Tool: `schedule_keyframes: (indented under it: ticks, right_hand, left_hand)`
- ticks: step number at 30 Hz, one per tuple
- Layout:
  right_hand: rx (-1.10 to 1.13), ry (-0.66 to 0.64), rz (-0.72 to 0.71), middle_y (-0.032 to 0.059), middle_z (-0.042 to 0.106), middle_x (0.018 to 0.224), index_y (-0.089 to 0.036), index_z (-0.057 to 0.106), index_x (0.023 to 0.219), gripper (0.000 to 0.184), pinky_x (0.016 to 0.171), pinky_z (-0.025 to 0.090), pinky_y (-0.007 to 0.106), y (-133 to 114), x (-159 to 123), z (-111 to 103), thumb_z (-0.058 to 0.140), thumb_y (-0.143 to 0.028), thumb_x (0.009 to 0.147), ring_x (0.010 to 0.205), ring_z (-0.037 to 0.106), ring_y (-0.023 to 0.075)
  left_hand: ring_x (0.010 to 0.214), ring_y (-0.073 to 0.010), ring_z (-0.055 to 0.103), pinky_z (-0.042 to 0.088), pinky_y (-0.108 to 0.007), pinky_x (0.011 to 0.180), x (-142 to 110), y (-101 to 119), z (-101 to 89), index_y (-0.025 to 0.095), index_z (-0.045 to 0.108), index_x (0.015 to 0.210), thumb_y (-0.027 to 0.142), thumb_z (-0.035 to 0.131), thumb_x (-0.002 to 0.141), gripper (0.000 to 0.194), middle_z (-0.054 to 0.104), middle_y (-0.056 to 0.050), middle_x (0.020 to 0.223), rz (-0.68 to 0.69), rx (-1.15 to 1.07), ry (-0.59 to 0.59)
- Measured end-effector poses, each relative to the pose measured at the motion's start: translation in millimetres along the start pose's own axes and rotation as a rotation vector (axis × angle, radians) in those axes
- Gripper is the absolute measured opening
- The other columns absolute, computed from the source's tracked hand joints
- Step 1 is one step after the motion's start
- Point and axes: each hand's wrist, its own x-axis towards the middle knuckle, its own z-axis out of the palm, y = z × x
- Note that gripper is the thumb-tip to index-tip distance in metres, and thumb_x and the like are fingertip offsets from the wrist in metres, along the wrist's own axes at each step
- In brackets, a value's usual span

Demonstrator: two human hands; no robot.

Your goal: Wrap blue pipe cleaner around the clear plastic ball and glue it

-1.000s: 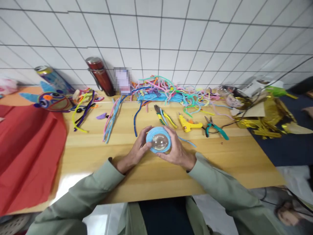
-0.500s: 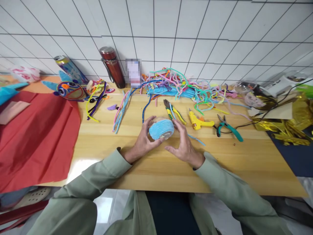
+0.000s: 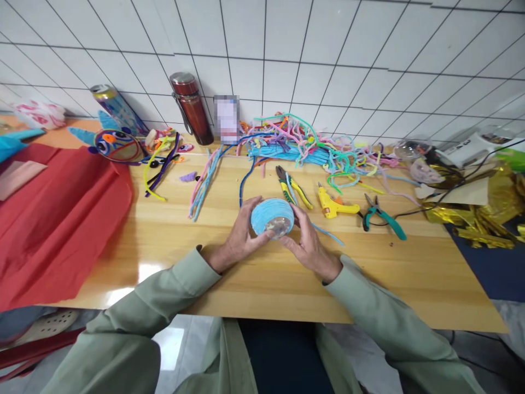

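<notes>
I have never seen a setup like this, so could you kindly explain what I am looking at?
There is no machine here: these are a person's bare hands, seen by a camera worn on the head, looking forward and down. Between the left hand and the right hand is a clear, rounded object wound with light blue strand. On the wooden table beyond lie yellow-handled pliers, a yellow glue gun and teal-handled pliers. Behind them is a heap of colourful fuzzy strands. A red cloth covers the left side.
</notes>
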Motion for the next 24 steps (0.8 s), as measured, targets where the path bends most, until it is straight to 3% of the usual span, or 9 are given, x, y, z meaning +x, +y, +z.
schedule_keyframes:
  ticks: [5,11,18,24]
  right_hand:
    - [0.009,-0.002,-0.002,0.0194,0.052,0.166,-0.026,0.031,0.170,0.077,0.120,0.055,0.061,-1.4,1.2,-0.6,0.065,-0.053,0.106,0.149,0.058,0.0357]
    - [0.002,0.003,0.006,0.0192,0.046,0.172,-0.026,0.027,0.172,0.084,0.128,0.048,0.063,1.0,1.5,-2.6,0.070,-0.033,0.100,0.157,0.051,0.0373]
    - [-0.023,-0.004,0.007,0.0186,0.045,0.174,-0.027,0.026,0.173,0.086,0.131,0.045,0.064,11.2,-0.6,-0.6,0.070,-0.026,0.100,0.160,0.047,0.0362]
    - [-0.018,-0.025,0.048,0.0198,0.045,0.173,-0.025,0.027,0.173,0.085,0.130,0.046,0.065,16.2,-1.7,-0.4,0.070,-0.031,0.100,0.159,0.050,0.0373]
  left_hand:
    - [0.145,-0.0381,0.057,0.046,-0.059,0.125,-2.3,-2.6,-2.3,0.018,0.038,0.163,0.065,0.068,0.100,0.085,0.053,-0.021,0.158,-0.119,-0.066,-0.021]
    - [0.153,-0.0376,0.052,0.048,-0.056,0.126,0.0,0.3,3.8,0.022,0.029,0.166,0.052,0.084,0.092,0.097,0.046,-0.022,0.164,0.019,0.018,0.015]
    - [0.155,-0.0390,0.048,0.051,-0.058,0.123,1.3,-1.6,5.1,0.027,0.019,0.170,0.045,0.085,0.092,0.104,0.041,-0.023,0.165,0.055,0.031,-0.015]
    - [0.153,-0.0388,0.050,0.050,-0.061,0.122,4.8,-0.4,4.3,0.025,0.039,0.157,0.047,0.086,0.092,0.083,0.051,-0.021,0.157,0.085,0.034,-0.006]
